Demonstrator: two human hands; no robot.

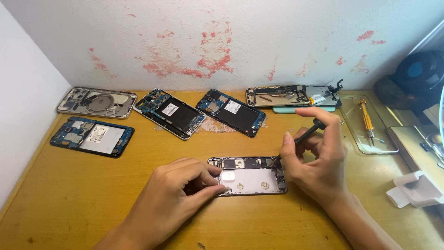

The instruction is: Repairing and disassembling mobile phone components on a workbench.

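An opened phone (249,176) lies flat near the front middle of the wooden table (92,203), its back off and its insides showing; the left hand (178,196) rests on the table at its left end, fingers curled, thumb and forefinger pressed against the phone's lower left corner; the right hand (317,157) is at its right end, pinching a black screwdriver (303,136) between thumb and fingers, the tool tilted with its tip down at the phone's upper right corner; five more opened phones lie in a row further back near the wall (231,37); a yellow screwdriver (366,121) lies on a clear tray (388,143) at the right, well apart from the hands.
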